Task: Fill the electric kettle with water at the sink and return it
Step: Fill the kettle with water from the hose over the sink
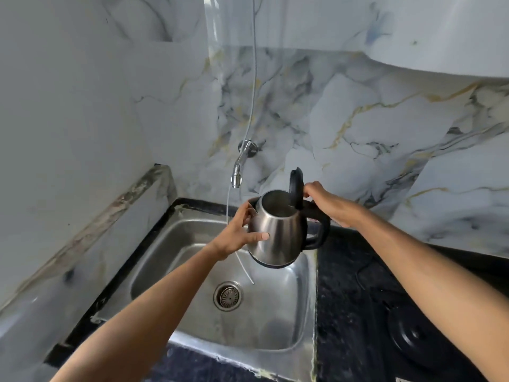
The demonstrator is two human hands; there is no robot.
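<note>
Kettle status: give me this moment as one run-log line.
kettle: over sink, lid open | left hand: on body | right hand: at handle | tap: left of opening, no water visible

Your left hand (pixel 239 236) cups the steel side of the kettle (pixel 278 230), thumb laid across its body and fingers behind the spout. Your right hand (pixel 327 205) grips the top of the black handle (pixel 321 227), fingertips just beside the lid (pixel 296 187), which stands open and upright. You hold the kettle in the air, tilted slightly, between both hands. Below your hands lies the sink (pixel 275 321), with its drain (pixel 228 296) under your left wrist. The tap (pixel 240 168) sticks out of the marble wall just above and beyond your left hand; a thin tube (pixel 227 205) hangs beside it. The base (pixel 413 334) sits on the dark counter (pixel 344 299) under your right forearm.
</note>
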